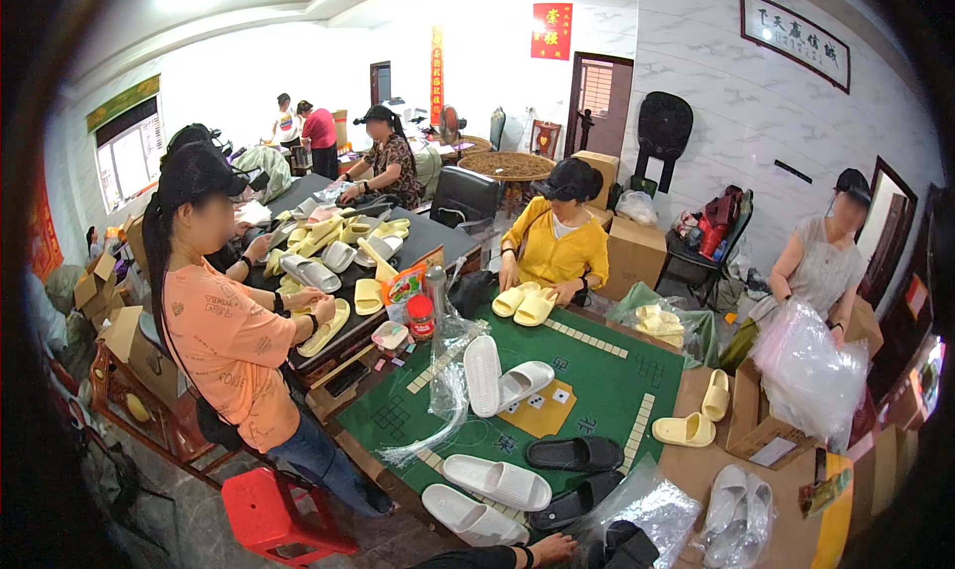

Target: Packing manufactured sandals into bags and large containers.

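Note:
A black-sleeved forearm comes in at the lower edge and ends in my left hand (551, 549), its fingers closed at the left edge of a clear plastic bag (652, 504). Something black (630, 546) lies in or under the bag, cut off by the lower edge. My right hand does not show. Beyond my left hand are two black slippers (574, 455) and a pair of white slippers (495, 481) on the green table (398, 420). Another white pair (481, 375) rests near the table's middle, one slipper propped against the other.
Bagged grey slippers (736, 514) and yellow slippers (684, 430) lie right, beside a cardboard box (761, 435). White strands (433, 435) lie left. A red stool (284, 514) stands on the floor. Co-workers handle yellow slippers (524, 302) opposite and at the left table; another handles plastic bags (811, 355).

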Demonstrator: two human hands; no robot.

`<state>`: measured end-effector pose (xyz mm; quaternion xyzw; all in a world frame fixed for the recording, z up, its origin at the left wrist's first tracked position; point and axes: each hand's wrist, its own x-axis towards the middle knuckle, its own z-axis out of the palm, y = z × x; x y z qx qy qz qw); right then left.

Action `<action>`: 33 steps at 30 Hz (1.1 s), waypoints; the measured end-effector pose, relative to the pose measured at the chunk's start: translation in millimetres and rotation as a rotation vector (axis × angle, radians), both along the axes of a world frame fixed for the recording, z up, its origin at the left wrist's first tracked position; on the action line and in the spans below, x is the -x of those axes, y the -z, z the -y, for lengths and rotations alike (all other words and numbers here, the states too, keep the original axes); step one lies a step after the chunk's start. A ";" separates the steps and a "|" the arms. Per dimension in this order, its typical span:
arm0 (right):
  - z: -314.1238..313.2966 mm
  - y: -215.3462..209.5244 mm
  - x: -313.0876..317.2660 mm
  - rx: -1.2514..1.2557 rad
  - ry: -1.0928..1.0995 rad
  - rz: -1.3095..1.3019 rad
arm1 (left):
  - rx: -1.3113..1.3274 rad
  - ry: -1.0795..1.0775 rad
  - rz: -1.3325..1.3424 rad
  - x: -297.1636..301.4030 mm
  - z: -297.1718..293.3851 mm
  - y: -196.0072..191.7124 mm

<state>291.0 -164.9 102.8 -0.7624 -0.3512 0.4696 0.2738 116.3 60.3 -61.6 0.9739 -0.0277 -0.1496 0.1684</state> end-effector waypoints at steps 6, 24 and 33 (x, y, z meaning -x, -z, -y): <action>8.8 -4.7 -6.7 0.104 0.050 -0.110 | -0.065 0.079 0.184 -13.7 -9.8 -23.6; 19.6 -49.6 18.8 -0.259 0.098 -0.289 | 0.360 -0.287 0.155 -23.3 -12.7 18.4; 37.9 -14.3 14.6 -0.045 0.347 -0.557 | -0.204 0.050 0.222 11.7 -4.4 14.9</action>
